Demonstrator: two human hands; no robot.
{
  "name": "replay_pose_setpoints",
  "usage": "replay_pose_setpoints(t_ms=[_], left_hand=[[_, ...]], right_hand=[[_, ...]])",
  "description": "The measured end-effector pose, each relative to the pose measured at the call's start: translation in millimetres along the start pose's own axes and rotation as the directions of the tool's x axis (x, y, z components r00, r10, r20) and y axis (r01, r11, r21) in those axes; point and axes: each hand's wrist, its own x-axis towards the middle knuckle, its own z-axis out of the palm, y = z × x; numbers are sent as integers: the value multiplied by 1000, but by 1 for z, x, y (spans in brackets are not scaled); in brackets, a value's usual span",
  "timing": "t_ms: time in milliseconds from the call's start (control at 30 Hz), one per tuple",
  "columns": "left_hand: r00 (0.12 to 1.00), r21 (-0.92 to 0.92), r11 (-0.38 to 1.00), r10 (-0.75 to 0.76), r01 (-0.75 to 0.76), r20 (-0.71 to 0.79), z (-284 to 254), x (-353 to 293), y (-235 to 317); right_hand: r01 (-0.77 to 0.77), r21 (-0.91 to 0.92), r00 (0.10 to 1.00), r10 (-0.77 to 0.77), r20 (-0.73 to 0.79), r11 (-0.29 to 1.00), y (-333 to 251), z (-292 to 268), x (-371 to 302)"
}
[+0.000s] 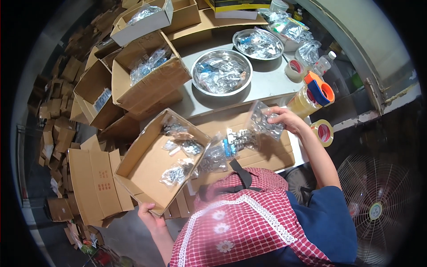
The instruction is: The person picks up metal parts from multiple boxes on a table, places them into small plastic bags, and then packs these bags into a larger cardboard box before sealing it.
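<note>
The head view is showing a person handling an open cardboard box (142,174) and some bagged parts. The left hand (152,218) is gripping the box's near corner by the rim; whether the table (269,82) is also bearing its weight, I cannot tell. Well to the right of the box, the right hand (287,119) is pinching a clear bag (263,128) of small parts between thumb and fingers. Small packets (175,172) are lying inside the box, along its right side, while another plastic bag (214,159) and some metal fittings (242,139) are lying to its right. A steel bowl (195,79) is standing beyond the box, holding wrapped parts. The step in hand appears to be handling one bag while steadying the box. From this pose, any next move would be calling for a secure pinch on thin plastic and a level hold on the box.
</note>
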Motion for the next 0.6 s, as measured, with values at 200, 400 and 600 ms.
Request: replay_pose_setpoints(t_ms=[200, 400, 600], left_hand=[[996, -20, 999, 27, -28, -89, -4, 13, 16], [996, -87, 993, 82, -84, -18, -1, 7, 19], [991, -99, 992, 73, -84, -114, -3, 7, 11]], right_hand=[[-265, -174, 944, 292, 155, 949, 34, -26, 15], [82, -891, 989, -145, 18, 447, 61, -1, 31], [455, -881, 851, -358, 385, 133, 76, 67, 39]])
